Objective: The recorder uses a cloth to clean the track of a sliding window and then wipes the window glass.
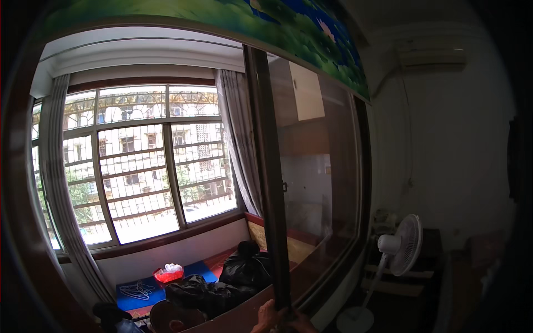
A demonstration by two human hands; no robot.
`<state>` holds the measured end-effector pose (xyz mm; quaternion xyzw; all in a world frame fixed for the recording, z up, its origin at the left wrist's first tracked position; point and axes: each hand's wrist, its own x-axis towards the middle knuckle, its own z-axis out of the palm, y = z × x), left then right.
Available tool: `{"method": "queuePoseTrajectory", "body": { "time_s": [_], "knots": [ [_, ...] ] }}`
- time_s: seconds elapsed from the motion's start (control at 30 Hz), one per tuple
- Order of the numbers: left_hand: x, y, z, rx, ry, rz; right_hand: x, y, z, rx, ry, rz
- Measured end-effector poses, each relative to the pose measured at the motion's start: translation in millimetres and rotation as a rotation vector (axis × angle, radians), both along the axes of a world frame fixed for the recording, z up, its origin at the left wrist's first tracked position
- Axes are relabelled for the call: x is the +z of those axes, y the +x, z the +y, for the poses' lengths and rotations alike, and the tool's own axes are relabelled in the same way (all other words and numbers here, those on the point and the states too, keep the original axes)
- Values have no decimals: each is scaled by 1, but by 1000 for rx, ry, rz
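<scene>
The dark upright frame of a sliding glass panel (272, 187) stands before me. At the bottom of the view, my left hand (266, 317) grips this frame from its left side. On the right side, my right hand (300, 322) is closed against the same frame, close to the left one; its fingers are dim and partly hidden. The panel's glass (316, 195) reaches rightwards from the frame, with a wall cabinet showing behind it. Left of the frame, the opening shows a bright room with a barred window (133, 179) and grey curtains (239, 125).
Beyond the opening lie black plastic bags (245, 264), a red basket (168, 274) of white plastic and wire hangers (136, 290) on a blue mat (156, 297). A rounded shape, possibly a person's head (175, 316), is low down. A white standing fan (406, 245) stands right.
</scene>
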<state>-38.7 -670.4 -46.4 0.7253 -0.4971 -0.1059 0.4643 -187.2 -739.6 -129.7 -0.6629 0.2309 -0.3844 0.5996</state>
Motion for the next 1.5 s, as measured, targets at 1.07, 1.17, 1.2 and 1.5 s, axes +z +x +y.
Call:
{"method": "queuePoseTrajectory", "body": {
  "time_s": [1.07, 1.17, 1.2, 1.5],
  "knots": [
    [8, 43, 399, 549, -182, 183, 48, 85, 292, 1034, -113, 263],
    [24, 32, 446, 832, 6, 193, 47, 105, 330, 1159, -220, 390],
    [23, 28, 458, 826, -208, 208, 28, 110, 347, 1144, -229, 298],
    [44, -10, 545, 1085, -392, -276, 60, 125, 424, 1292, -27, 199]
  ]
}}
